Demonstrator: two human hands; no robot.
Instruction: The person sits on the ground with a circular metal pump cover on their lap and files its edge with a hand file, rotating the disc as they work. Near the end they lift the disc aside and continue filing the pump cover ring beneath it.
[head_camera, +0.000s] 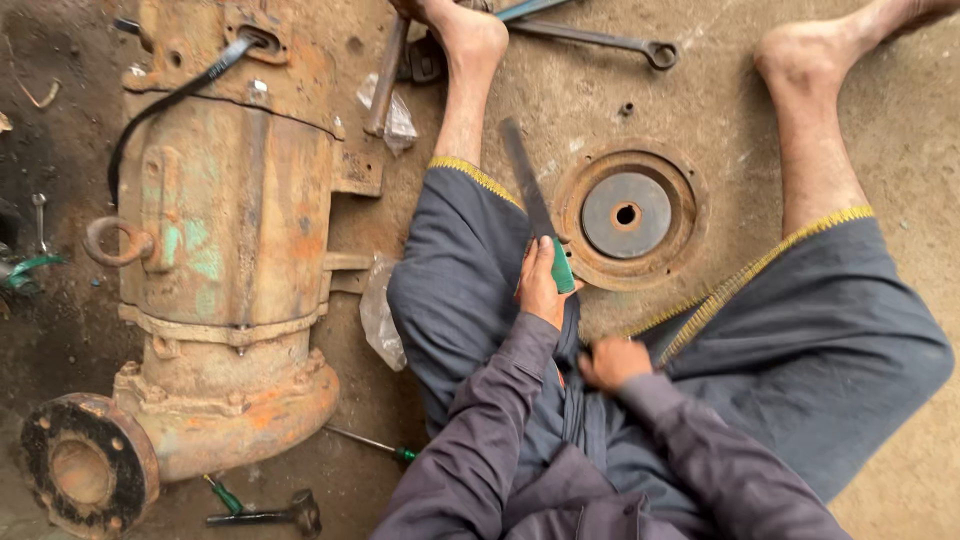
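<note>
Rust covers the big pump housing (225, 240) lying on the floor at your left. Right of it sits the round flange (628, 215). Your left hand (540, 285) grips the green-handled file (535, 205), its blade pointing far; your right hand (612, 362) is closed against your clothing.

The pump (220, 260) lies left of the flanged disc (627, 215).
</note>
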